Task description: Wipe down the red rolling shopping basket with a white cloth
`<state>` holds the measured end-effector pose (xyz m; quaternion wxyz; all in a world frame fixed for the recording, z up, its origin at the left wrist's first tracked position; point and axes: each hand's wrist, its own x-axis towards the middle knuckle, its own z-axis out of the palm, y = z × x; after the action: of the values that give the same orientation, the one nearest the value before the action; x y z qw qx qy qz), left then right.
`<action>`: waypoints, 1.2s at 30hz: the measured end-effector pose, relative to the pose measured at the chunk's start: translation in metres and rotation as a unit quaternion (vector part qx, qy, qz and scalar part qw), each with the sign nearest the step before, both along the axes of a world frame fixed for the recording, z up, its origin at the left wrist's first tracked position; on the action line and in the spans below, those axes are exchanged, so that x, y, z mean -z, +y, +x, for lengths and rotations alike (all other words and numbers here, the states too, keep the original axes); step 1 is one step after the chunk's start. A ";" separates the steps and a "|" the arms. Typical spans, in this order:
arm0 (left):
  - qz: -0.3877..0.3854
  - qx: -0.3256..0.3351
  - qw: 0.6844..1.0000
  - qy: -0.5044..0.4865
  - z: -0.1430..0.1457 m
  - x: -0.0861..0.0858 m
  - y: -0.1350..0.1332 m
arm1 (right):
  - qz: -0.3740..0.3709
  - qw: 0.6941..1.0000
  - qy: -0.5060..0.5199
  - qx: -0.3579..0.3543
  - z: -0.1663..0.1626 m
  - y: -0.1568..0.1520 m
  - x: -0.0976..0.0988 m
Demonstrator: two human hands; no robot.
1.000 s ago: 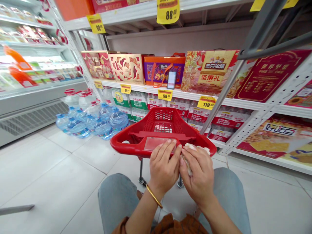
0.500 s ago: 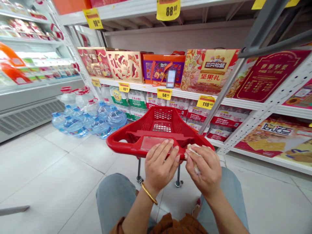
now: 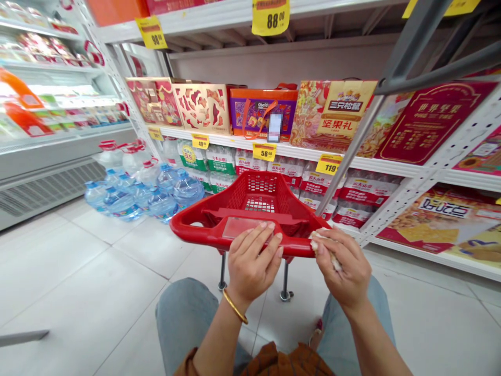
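Right hand (image 3: 346, 266) is clutching a whitish cloth (image 3: 335, 261) against the red handle (image 3: 297, 247) beneath. Left hand (image 3: 252, 258) (half-open, fingers loose) rests there too.

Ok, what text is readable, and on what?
"98": top-left tag
"88 00": top-middle tag
"49": lower-left tag
"58 00": centre tag
"119": right tag
"9.9": round sticker
"Obeid": purple box
"三只松鼠": nut box
"坚果礼": same box
"世界坚果": maroon box
"农夫山泉": water packs
"好吃点": snack box
Far-left tag, fridge labels, small print: too small or blurred.
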<state>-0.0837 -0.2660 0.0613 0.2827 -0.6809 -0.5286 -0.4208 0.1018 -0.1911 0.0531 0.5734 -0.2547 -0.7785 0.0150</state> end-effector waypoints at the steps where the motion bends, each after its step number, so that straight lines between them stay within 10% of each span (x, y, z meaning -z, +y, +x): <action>1: 0.001 0.001 1.000 0.000 0.000 0.000 0.000 | -0.004 1.000 0.003 -0.003 0.001 0.001 -0.001; 27: -0.002 0.029 0.998 -0.049 -0.041 -0.007 -0.012 | -0.064 0.996 -0.009 -0.058 -0.015 -0.026 -0.010; 33: 0.040 -0.087 0.994 -0.053 -0.005 -0.014 -0.022 | -0.033 0.998 -0.011 -0.046 -0.018 -0.039 -0.008; 36: -0.008 -0.026 0.998 -0.055 0.024 -0.012 -0.025 | -0.021 0.999 -0.012 -0.047 -0.017 -0.044 -0.005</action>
<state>-0.0593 -0.2907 0.0737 0.2588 -0.6450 -0.5641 -0.4459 0.0844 -0.2350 0.0583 0.5572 -0.2301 -0.7960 0.0545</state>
